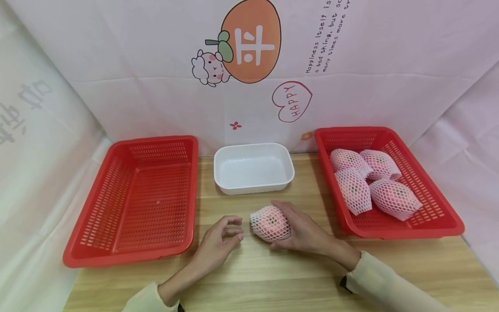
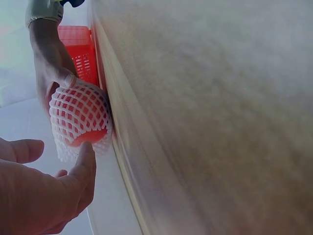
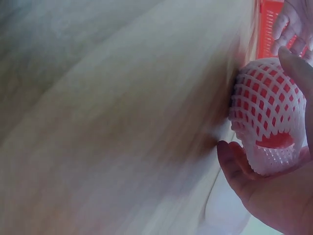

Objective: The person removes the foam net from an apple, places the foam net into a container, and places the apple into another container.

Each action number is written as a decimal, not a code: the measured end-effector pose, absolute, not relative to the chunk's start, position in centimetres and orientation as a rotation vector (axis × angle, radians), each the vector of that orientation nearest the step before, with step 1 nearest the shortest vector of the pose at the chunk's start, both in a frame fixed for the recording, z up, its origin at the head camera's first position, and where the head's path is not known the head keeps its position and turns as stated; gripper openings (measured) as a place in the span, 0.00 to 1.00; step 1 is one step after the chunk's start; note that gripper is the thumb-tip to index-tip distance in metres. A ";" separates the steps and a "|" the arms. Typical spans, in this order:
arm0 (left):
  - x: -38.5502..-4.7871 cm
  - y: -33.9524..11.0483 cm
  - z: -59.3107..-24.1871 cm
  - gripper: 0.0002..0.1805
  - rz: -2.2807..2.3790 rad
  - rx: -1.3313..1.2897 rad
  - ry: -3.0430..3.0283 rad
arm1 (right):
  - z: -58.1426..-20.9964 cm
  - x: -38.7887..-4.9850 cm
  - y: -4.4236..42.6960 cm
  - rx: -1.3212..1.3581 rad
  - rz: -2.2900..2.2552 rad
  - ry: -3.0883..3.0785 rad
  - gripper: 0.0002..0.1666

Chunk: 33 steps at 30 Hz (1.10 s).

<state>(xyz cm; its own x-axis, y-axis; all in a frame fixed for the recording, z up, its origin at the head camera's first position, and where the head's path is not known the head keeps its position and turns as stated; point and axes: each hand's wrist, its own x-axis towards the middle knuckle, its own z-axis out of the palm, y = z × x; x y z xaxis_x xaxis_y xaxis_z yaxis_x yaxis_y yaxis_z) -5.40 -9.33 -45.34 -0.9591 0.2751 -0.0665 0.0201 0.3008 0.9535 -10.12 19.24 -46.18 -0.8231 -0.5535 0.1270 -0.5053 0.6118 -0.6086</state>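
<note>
A round red fruit in a white foam net (image 1: 269, 223) is on the wooden table in front of the white dish. My right hand (image 1: 306, 231) grips it from the right side, with the thumb and fingers spread round the net. In the right wrist view the netted fruit (image 3: 266, 105) sits between thumb and fingers, and red shows through the net's open end. My left hand (image 1: 219, 242) is just left of the fruit, its fingers loosely bent and holding nothing. A gap shows between it and the net in the head view.
A red plastic basket (image 1: 130, 256) with nothing in it stands at the left. Another red basket (image 1: 413, 232) at the right holds several netted fruits (image 1: 394, 198). A white rectangular dish (image 1: 254, 189) lies between them, against a printed cloth backdrop (image 1: 163, 99).
</note>
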 end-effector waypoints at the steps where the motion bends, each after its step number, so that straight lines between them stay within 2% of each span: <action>1: -5.4 -9.3 -45.3 0.22 1.715 0.271 2.352 | -46.2 -10.1 19.2 -0.902 -1.011 2.752 0.67; 7: -5.5 -9.3 -45.1 0.22 1.736 0.272 2.356 | -46.3 -10.1 19.1 -0.884 -1.061 2.756 0.61; 17: -5.6 -9.1 -44.9 0.20 1.795 0.223 2.334 | -44.9 -9.8 18.6 -0.927 -1.099 2.747 0.60; 33: -5.6 -8.5 -44.4 0.05 1.823 0.243 2.369 | -43.1 -9.0 17.8 -1.098 -1.064 2.754 0.62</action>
